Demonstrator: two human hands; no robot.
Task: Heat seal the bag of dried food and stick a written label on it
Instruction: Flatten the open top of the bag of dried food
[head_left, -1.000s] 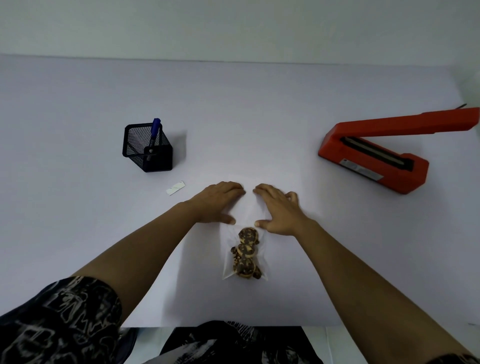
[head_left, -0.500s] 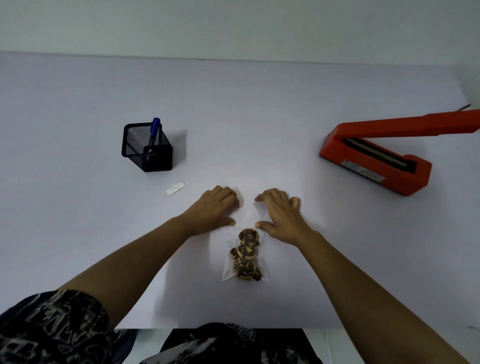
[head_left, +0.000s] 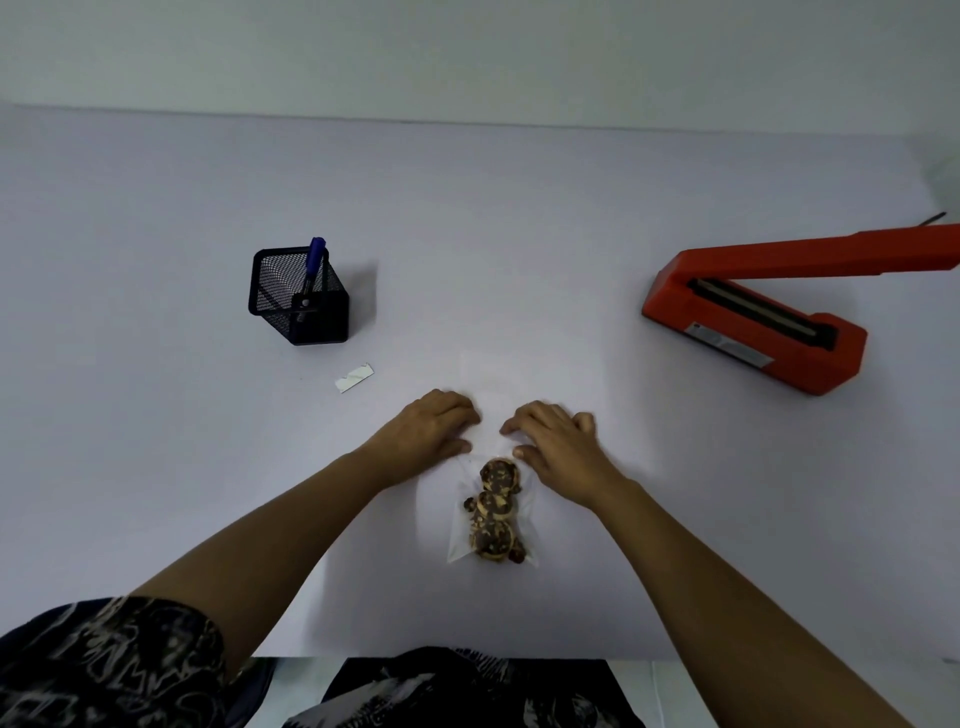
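1. Lying near you at mid-table, the clear bag (head_left: 491, 519) holds dried food in its near end.
2. The label (head_left: 354, 378) and the mesh holder (head_left: 298, 304) with its pen (head_left: 314, 257) sit far left. The red sealer (head_left: 753, 322), arm raised, sits far right.
3. Your left hand (head_left: 431, 428) and right hand (head_left: 558, 441) press palm-down on the bag's empty far part, fingers loosely extended and grasping nothing.

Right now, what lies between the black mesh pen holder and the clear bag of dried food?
Head view: a small white label strip, then the left hand.
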